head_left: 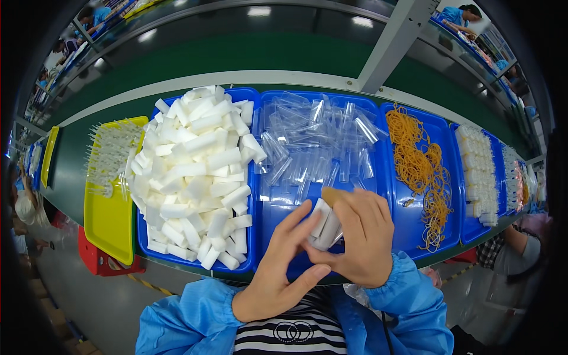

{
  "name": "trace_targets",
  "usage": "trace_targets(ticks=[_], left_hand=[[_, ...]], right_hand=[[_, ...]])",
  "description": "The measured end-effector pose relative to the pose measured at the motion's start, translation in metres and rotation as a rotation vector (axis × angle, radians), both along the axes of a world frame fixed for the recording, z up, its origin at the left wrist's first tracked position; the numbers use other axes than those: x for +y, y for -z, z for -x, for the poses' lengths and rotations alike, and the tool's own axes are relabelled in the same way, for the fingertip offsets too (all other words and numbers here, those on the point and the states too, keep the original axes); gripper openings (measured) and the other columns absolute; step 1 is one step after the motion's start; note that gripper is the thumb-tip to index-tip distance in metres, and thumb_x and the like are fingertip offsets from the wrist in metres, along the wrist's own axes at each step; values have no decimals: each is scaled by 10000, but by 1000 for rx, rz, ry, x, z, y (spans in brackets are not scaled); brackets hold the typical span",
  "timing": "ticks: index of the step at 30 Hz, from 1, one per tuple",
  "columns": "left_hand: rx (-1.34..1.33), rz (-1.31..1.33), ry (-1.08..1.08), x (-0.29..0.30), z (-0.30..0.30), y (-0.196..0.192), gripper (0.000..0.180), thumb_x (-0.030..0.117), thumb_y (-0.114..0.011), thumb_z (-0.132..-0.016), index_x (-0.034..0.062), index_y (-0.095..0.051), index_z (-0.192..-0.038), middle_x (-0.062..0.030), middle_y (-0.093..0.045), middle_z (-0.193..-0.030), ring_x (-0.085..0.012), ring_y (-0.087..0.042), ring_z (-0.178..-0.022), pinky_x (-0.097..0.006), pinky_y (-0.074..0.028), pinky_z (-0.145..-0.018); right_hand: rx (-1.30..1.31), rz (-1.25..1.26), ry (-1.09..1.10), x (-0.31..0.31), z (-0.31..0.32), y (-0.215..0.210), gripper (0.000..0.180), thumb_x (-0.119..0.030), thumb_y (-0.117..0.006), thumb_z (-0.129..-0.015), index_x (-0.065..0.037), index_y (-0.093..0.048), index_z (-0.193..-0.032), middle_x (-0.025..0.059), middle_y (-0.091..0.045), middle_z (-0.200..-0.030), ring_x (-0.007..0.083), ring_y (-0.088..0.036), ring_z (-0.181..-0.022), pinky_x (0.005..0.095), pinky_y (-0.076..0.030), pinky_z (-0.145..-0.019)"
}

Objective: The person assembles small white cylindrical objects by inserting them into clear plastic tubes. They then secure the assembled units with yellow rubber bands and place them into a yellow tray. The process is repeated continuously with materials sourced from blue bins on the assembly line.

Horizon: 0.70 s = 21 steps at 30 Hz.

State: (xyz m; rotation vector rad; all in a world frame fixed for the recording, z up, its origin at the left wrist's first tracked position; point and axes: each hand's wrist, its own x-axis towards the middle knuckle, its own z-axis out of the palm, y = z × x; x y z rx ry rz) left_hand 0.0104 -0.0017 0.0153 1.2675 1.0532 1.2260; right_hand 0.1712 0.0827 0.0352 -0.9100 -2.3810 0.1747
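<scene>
At the far left of the green table [70, 148], a yellow tray [109, 228] carried a heap of thin, pale, stick-like pieces [109, 154] at its upper end. Just beside it, a blue tray [251, 249] was piled high with white foam-like blocks [189, 177]. The next tray, also blue [281, 204], held loose clear plastic sleeves [316, 157], mostly in its upper part.

Over the lower part of that second blue tray was a white piece [322, 228], between the two hands. The left hand [278, 272] had its fingertips against the piece's left side and its thumb spread away; whether its grip was closed, I could not tell. The right hand [367, 236] gripped the piece, fingers curled over it from the right.

Farther right, a third blue tray [402, 223] held tangled orange bands [408, 148]. Beyond it, another blue tray [470, 229] contained rows of small whitish cylindrical pieces [478, 165].
</scene>
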Motion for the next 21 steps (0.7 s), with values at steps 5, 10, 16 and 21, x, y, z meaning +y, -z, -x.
trace_targets(ticks=[5,10,16,21], left_hand=[[-399,298,-13,4,7,6,530,61,-580,-982,-30,-342,-1447,-181,-350,-1486,-267,-458,-1335,-356,-473,-1022],[-486,316,-17,10,7,-1,405,31,-585,-973,-38,-409,-1332,-168,-471,-1346,-263,-565,-1219,-338,-511,-991],[-490,269,-61,4,2,6,396,-11,-611,-945,-25,-430,-1297,-160,-458,-1355,-257,-563,-1217,-344,-533,-965],[-374,279,-20,5,1,2,384,-12,-632,-932,0,-467,-1278,-141,-441,-1387,-251,-554,-1222,-339,-546,-942]], right_hand=[[106,56,-102,1,-11,3,665,-327,-873,-639,21,-631,-1152,133,-677,-1101,277,-672,-887,369,-528,-784],[184,5,-66,1,-10,7,657,-353,-887,-626,12,-647,-1116,124,-680,-1092,288,-668,-952,367,-530,-772],[79,-77,-55,-1,-17,2,605,-396,-866,-634,-18,-675,-1067,98,-682,-1076,266,-655,-997,379,-504,-796],[109,-171,-113,-5,-21,13,590,-399,-851,-656,-34,-678,-1086,95,-669,-1114,248,-648,-1000,379,-494,-819]])
